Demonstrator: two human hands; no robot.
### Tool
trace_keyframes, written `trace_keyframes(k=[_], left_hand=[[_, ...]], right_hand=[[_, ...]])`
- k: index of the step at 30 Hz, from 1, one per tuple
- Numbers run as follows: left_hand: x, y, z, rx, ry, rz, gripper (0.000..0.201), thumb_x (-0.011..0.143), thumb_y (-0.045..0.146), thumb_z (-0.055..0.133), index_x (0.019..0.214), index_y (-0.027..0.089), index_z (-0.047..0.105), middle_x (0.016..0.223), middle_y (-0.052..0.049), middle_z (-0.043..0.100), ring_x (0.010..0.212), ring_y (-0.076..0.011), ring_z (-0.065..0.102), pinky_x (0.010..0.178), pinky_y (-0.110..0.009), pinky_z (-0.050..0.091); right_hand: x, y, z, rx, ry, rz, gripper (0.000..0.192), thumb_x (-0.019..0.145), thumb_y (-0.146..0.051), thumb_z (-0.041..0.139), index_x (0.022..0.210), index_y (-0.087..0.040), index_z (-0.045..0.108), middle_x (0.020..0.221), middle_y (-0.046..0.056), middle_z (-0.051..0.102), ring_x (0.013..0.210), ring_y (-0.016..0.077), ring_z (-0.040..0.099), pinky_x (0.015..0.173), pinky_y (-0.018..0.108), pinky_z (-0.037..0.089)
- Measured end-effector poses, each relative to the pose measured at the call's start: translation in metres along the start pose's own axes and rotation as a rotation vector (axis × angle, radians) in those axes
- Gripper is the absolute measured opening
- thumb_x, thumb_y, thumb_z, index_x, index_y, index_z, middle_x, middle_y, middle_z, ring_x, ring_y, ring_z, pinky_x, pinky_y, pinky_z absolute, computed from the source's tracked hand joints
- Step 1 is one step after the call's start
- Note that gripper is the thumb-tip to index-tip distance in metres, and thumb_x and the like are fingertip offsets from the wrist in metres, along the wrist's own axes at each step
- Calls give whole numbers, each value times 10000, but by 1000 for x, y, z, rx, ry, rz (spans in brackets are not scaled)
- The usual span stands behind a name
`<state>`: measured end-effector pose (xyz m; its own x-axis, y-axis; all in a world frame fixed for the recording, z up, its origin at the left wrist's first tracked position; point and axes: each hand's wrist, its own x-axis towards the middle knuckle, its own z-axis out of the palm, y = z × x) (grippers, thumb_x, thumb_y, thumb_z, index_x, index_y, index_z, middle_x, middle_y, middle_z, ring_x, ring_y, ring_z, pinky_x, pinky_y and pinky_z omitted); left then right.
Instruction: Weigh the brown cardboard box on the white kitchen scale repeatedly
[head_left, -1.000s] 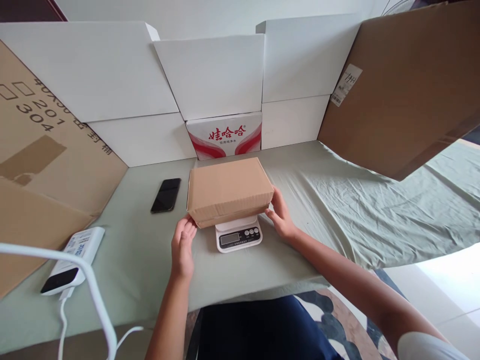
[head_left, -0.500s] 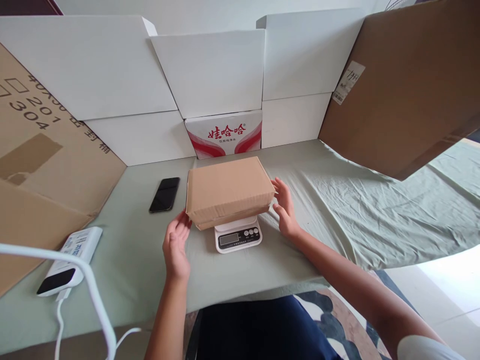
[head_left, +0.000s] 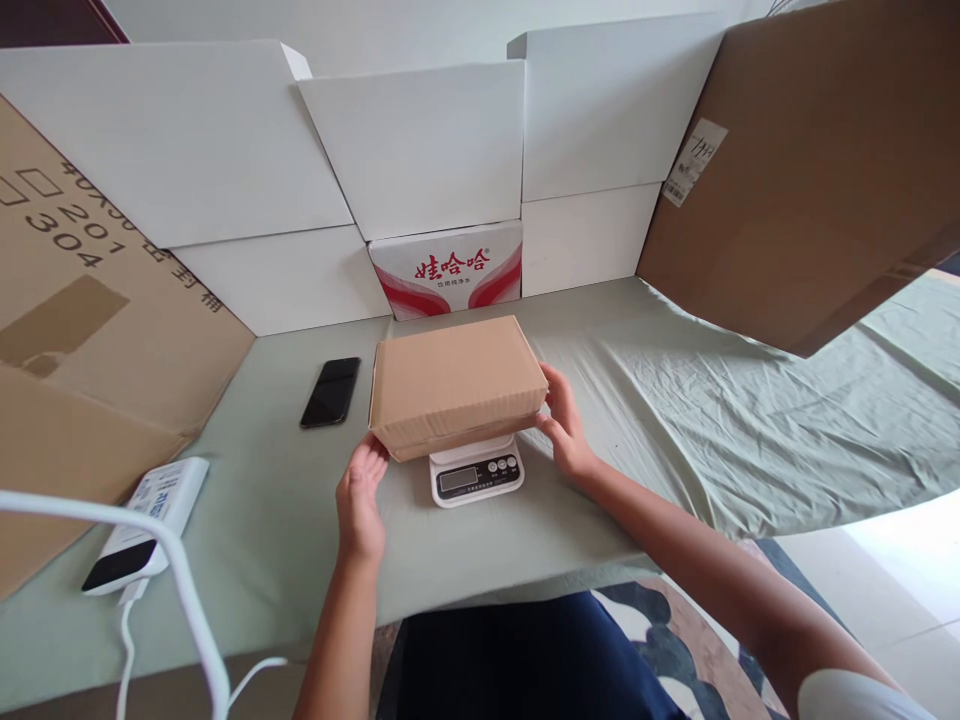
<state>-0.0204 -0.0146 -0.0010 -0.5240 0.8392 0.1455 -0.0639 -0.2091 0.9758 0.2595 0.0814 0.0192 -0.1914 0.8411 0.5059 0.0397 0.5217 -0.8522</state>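
A closed brown cardboard box (head_left: 459, 380) rests on a white digital kitchen scale (head_left: 478, 480), covering its platform and reaching past it on both sides. The scale's display and buttons show in front; no digits can be read. At the box's front left corner, my left hand (head_left: 364, 500) has its fingers under the lower edge, thumb uppermost. My right hand (head_left: 566, 425) holds the right side, with the thumb at the front corner and the fingers partly hidden behind the box. Between them the two hands hold the box, which sits slightly askew.
A black phone (head_left: 330, 392) lies left of the box. Farther left is a white power bank (head_left: 146, 525) with a cable plugged in, and a thick white tube (head_left: 176, 550) arches nearby. White cartons (head_left: 442, 150) line the back; large brown cartons (head_left: 795, 180) flank the green cloth.
Both hands have closed in on the box: the left has moved slightly right under the corner, the right has come against its side. The box stays on the scale.
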Motion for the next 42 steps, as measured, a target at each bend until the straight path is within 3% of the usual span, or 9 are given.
trace_keyframes(k=[9, 30, 38, 42], left_hand=[[3, 7, 1, 3, 60, 18, 764, 849, 755, 473, 1374, 226, 640, 1461, -171, 589, 1393, -334, 521, 1172, -499, 375], [7, 3, 0, 4, 76, -44, 853, 804, 820, 461, 1318, 174, 675, 1394, -207, 634, 1381, -360, 528, 1166, -526, 380], [4, -3, 1, -7, 29, -55, 897, 769, 814, 538, 1318, 116, 664, 1385, -246, 626, 1349, -386, 553, 1150, -562, 385], [16, 6, 7, -16, -28, -41, 832, 801, 777, 552, 1326, 141, 660, 1413, -228, 612, 1351, -364, 556, 1155, -538, 386]], right_hand=[[4, 2, -2, 36, 96, 44, 612, 903, -638, 517, 1443, -369, 413, 1467, 79, 493, 1337, 324, 493, 1082, 548, 477], [7, 3, -1, 97, 65, 89, 504, 921, -587, 523, 1353, -328, 499, 1394, 80, 569, 1286, 319, 549, 1047, 535, 487], [3, 3, 0, 96, -8, 78, 501, 943, -543, 504, 1408, -358, 474, 1445, 53, 527, 1334, 304, 504, 1099, 516, 439], [15, 0, 3, 85, 1, 54, 547, 933, -546, 509, 1436, -340, 446, 1476, 68, 498, 1370, 316, 465, 1134, 530, 409]])
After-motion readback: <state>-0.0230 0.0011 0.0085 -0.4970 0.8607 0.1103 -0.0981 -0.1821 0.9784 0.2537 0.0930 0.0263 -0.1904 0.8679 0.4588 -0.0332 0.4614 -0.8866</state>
